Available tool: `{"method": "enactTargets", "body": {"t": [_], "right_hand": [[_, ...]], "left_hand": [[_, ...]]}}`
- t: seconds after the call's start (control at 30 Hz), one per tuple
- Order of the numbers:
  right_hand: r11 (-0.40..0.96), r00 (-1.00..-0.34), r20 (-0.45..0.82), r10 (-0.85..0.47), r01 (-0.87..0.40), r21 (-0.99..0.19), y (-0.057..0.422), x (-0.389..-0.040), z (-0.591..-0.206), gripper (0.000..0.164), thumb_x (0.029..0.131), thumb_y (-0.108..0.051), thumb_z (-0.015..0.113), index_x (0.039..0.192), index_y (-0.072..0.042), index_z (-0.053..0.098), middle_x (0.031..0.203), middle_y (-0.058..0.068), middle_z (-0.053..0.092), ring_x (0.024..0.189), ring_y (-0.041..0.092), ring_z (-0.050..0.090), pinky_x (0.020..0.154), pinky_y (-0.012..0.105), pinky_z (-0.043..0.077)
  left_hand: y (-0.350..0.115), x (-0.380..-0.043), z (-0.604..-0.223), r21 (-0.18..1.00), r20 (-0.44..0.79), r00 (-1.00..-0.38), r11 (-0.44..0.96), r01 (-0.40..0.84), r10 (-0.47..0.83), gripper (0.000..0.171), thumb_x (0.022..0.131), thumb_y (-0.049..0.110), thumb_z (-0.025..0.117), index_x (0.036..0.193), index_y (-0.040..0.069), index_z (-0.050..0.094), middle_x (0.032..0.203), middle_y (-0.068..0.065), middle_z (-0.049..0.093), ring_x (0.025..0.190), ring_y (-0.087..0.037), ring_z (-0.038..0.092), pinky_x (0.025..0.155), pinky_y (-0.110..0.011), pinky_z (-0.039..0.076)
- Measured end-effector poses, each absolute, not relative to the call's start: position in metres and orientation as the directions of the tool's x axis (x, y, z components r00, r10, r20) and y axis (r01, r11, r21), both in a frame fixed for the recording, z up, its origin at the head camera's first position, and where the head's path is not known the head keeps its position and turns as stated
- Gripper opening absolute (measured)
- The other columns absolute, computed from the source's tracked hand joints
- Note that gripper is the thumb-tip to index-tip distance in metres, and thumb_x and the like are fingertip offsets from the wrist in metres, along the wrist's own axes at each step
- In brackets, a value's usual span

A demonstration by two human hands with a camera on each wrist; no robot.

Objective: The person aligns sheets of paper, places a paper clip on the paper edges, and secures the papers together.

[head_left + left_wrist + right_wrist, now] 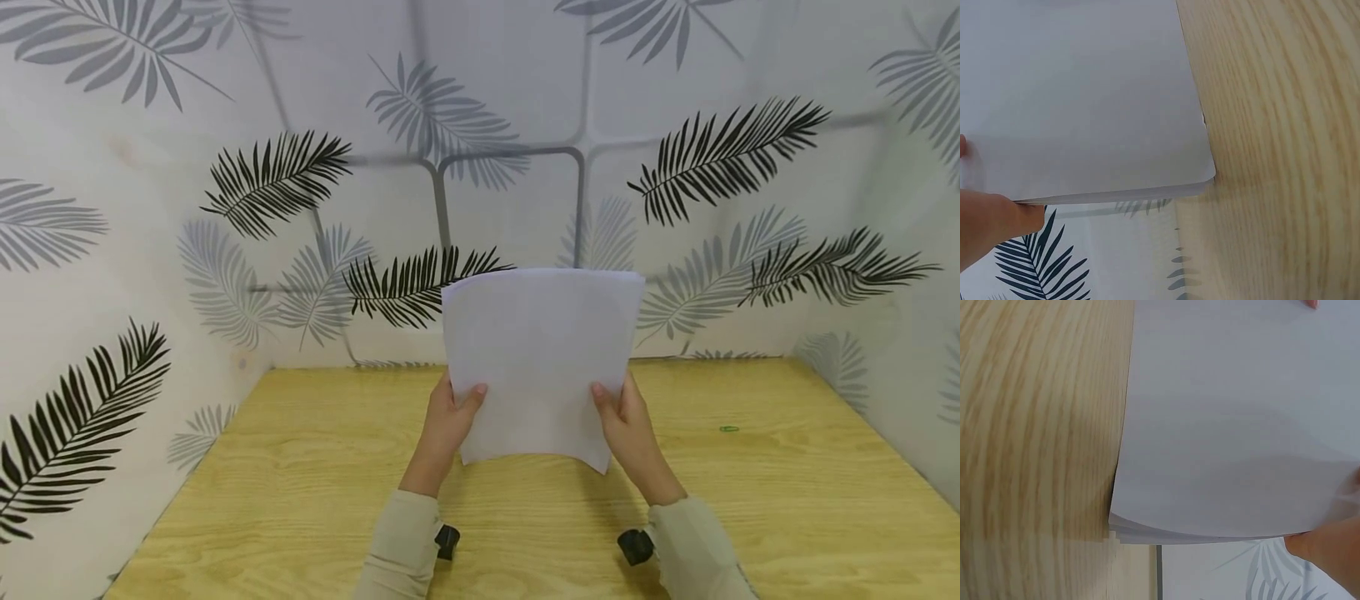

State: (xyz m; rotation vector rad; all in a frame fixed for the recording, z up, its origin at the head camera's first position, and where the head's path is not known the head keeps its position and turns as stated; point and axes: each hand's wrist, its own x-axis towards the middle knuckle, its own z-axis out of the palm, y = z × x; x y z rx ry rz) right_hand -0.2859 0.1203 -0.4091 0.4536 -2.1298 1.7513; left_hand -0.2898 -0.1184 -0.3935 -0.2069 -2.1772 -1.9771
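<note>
The paper stack (543, 367) is held bowed over the table (300, 483), left hand (450, 421) pinching its left edge, right hand (627, 425) its right — likely an edge-evening step, calling next for level, matched grips. Right of the stack lies a green clip (729, 428).

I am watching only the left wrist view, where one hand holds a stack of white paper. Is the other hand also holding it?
Observer: Yes, the right hand grips the opposite side of the paper stack.
Operator: Thank you. Is there any other object lying on the table?
Observer: Yes, a small green paper clip lies to the right of that hand.
Operator: And at the right hand's side, are the sheet edges well aligned?
Observer: Not fully; in the right wrist view, they are slightly staggered at the corner.
</note>
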Motion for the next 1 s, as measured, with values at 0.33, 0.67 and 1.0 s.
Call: {"method": "enactTargets", "body": {"t": [0.33,0.67,1.0], "right_hand": [[0.151,-0.927,0.373,-0.031,-0.373,-0.915,0.12,-0.287,-0.408,0.045,0.102,-0.019,0.047,0.139,0.0,0.031,0.131,0.017,0.046,0.115,0.023,0.047,0.092,0.029,0.042],[0.158,-0.922,0.387,-0.013,-0.384,-0.91,0.123,-0.285,-0.406,0.045,0.1,-0.019,0.053,0.136,-0.001,0.033,0.128,0.014,0.048,0.107,0.011,0.053,0.087,0.025,0.046],[0.102,-0.821,0.566,-0.078,-0.571,-0.814,0.13,-0.283,-0.376,0.035,0.1,-0.01,0.05,0.132,-0.005,0.036,0.118,0.007,0.052,0.101,0.013,0.06,0.079,0.025,0.052]], "left_hand": [[-0.12,-0.291,-0.395,0.975,0.211,-0.977,0.081,0.208,-0.031,0.055,0.094,0.015,0.062,0.14,0.0,0.035,0.138,-0.019,0.045,0.126,-0.035,0.044,0.104,-0.053,0.034],[-0.122,-0.289,-0.392,0.959,0.269,-0.963,0.097,0.266,-0.021,0.047,0.094,0.023,0.064,0.131,0.002,0.043,0.127,-0.018,0.052,0.114,-0.033,0.053,0.094,-0.05,0.044],[-0.124,-0.285,-0.368,0.843,0.534,-0.845,0.062,0.535,0.031,0.029,0.102,0.017,0.048,0.125,0.001,0.039,0.12,-0.018,0.052,0.103,-0.028,0.057,0.085,-0.041,0.049]]}}
